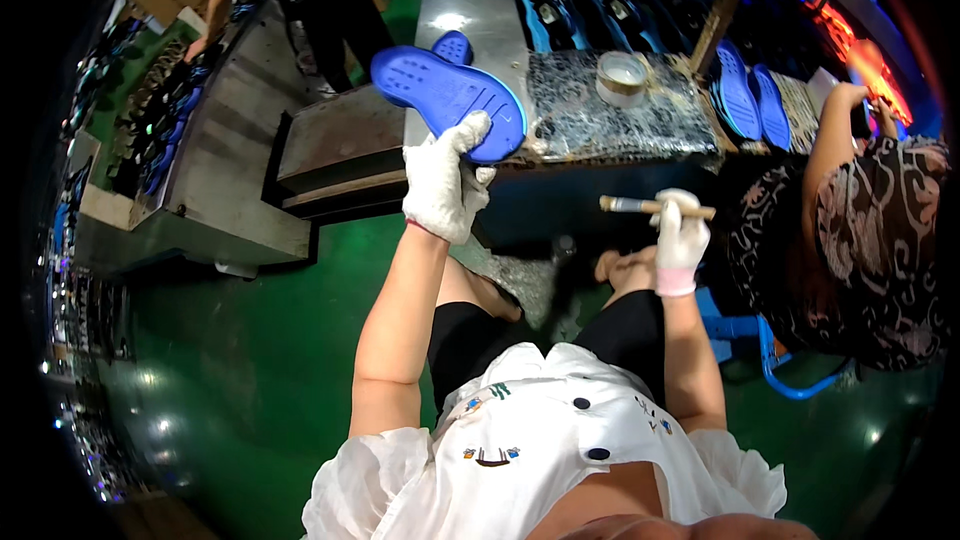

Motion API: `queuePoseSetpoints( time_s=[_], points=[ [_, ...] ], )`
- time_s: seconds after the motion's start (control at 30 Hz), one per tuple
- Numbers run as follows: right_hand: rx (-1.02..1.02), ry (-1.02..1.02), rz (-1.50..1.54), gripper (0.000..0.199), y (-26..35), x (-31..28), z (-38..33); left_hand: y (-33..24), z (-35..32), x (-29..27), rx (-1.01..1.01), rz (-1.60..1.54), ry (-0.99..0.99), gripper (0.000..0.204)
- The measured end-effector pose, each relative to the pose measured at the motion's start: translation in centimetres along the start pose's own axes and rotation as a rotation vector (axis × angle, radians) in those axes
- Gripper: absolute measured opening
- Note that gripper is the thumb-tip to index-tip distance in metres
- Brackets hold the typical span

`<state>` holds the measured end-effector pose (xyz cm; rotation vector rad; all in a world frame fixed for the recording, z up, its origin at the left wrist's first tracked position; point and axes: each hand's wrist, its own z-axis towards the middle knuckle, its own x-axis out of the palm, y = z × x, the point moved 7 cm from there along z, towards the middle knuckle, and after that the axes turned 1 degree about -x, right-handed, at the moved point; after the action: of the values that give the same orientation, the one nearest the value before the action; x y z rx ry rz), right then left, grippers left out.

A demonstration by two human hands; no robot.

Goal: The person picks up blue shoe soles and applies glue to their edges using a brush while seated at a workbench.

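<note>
In a white glove, my left hand (445, 180) grips a blue shoe sole (440, 90) by its near end, thumb on the upper face. The sole is tilted above the edge of a metal surface (470, 0). Part of a second blue sole (453, 48) shows behind it; whether it is held or lying there I cannot tell. My right hand (682, 230), gloved too, is closed around the wooden handle of a flat brush (640, 207), whose bristles point left. Beyond the brush, a round tub (622, 78) stands on a plastic-covered worktop (575, 125).
Two blue soles (738, 95) lie right of the tub. Behind are rows of dark shoe parts with light-blue edges (545, 10). A person in a patterned top (850, 240) works close at my right, by a blue stool (770, 355). Another person (310, 0) stands at far left beside a metal bench (235, 130).
</note>
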<state>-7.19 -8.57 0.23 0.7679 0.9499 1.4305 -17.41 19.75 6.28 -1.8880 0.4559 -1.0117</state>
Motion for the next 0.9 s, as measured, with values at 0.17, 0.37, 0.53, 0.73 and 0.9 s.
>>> queuePoseSetpoints(
  time_s=[0.17,0.37,0.53,0.73,0.9],
  points=[
    [0.330,0.098,0.114,0.012,-12.8,2.0,-8.3,0.3,1.0,2.0,-0.359,-0.311,0.337,0.024],
    [0.268,0.338,-0.400,0.023,-15.3,3.0,-11.7,2.4,0.2,7.1,-0.353,0.050,0.206,0.021],
    [0.407,0.335,-0.400,0.032,-15.5,3.1,-10.8,9.7,-0.1,16.7,-0.366,0.479,0.456,0.028],
    [0.258,0.217,-0.363,0.033,-16.6,2.3,-11.2,18.7,3.3,29.5,-0.272,0.637,0.764,0.022],
    [0.469,0.271,-0.346,0.035,-18.4,2.5,-11.3,20.0,9.2,38.6,-0.327,0.388,0.655,0.051]
  ],
)
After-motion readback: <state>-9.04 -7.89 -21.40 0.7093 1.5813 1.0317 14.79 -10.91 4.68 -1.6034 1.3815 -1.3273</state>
